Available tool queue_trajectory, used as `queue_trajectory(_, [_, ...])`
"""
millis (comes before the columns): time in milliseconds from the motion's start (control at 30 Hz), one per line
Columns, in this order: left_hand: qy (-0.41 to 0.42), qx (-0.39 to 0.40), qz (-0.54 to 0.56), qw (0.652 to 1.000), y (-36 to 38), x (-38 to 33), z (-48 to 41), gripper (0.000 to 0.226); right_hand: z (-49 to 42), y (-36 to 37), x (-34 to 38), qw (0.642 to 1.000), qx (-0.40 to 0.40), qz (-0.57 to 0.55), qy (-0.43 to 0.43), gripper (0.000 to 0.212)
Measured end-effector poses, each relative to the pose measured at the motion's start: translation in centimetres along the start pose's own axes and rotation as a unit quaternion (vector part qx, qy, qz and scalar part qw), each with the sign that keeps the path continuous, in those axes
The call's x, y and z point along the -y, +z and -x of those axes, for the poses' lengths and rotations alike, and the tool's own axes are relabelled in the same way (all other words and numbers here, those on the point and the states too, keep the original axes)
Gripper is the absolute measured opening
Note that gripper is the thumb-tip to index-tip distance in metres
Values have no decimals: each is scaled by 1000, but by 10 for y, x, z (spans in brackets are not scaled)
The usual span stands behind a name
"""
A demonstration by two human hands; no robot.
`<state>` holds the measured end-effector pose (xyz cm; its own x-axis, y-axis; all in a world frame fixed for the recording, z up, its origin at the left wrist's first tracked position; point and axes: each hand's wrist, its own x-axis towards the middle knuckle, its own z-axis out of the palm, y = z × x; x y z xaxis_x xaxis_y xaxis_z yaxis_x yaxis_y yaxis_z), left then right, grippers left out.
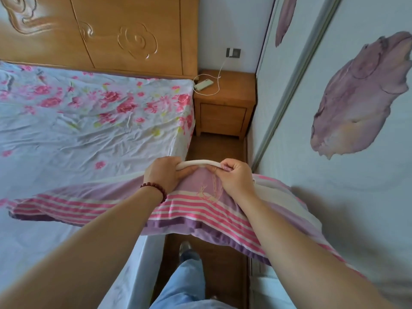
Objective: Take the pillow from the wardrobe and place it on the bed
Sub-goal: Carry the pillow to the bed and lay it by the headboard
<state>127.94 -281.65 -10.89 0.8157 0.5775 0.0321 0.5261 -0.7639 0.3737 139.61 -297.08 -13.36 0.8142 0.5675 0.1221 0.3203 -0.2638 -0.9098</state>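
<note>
- Two hands hold the pillow (200, 210) by its far edge: the left hand (166, 173) and right hand (235, 177) each have their grip pinched shut on the white piping, close together.
- Below the grip, the pink-and-purple striped pillow hangs in the air, its left end over the bed (78, 130), its right end near the wardrobe (334, 108).
- Beyond the grip stands a wooden nightstand (225, 108) carrying a phone (203, 84).
</note>
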Motion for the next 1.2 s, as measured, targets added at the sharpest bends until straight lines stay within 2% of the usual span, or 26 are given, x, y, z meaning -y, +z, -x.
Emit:
queue_trajectory(233, [-13, 17, 10, 1000, 7, 24, -100, 49, -97, 26, -11, 1000, 5, 5, 5, 32])
queue_trajectory(433, [2, 28, -67, 997, -11, 49, -198, 47, -198, 56, 3, 1000, 18, 24, 8, 29])
queue_trajectory(633, [18, 25, -42, 999, -26, 59, -278, 51, -285, 76, 14, 1000, 11, 21, 4, 40])
queue_trajectory(867, [85, -27, -42, 995, -21, 70, -383, 22, -390, 91, -1, 1000, 17, 17, 14, 47])
queue_trajectory(1200, [-8, -34, 4, 999, -2, 77, -515, 22, -536, 112, -30, 996, 76, -29, 27, 45])
